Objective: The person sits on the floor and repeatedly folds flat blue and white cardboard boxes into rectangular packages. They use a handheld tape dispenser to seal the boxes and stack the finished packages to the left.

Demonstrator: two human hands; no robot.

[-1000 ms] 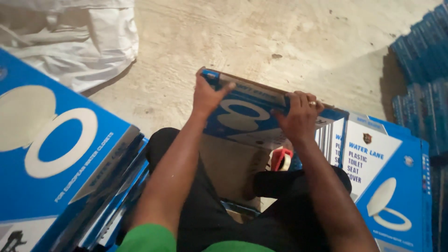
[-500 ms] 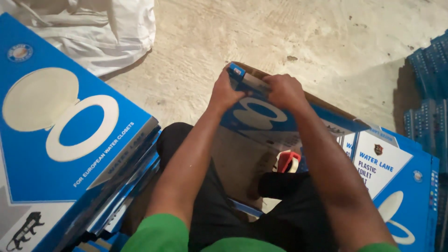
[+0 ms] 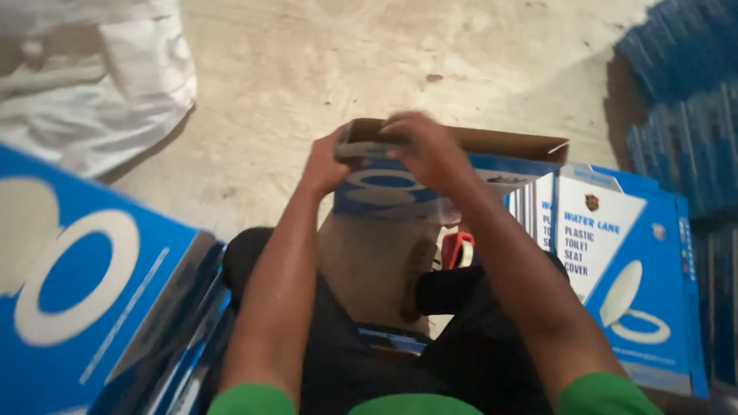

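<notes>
I sit on a concrete floor with a flat blue cardboard box (image 3: 400,188) held up in front of my knees. Its brown inner flap (image 3: 500,142) stands open along the top edge. My left hand (image 3: 327,165) grips the box's left top corner. My right hand (image 3: 427,150) presses on the top flap near that same corner, fingers curled over it. The box shows a white ring-shaped picture on its blue face.
A stack of flat blue boxes (image 3: 84,300) lies at my left. More blue boxes (image 3: 623,269) stand at my right, and others are piled at the far right (image 3: 684,100). A white plastic sack (image 3: 100,84) lies at the upper left. A red-strapped sandal (image 3: 457,250) shows by my foot.
My right hand slid from the box's right end to the left corner beside my left hand. The brown flap has come up along the top edge.
</notes>
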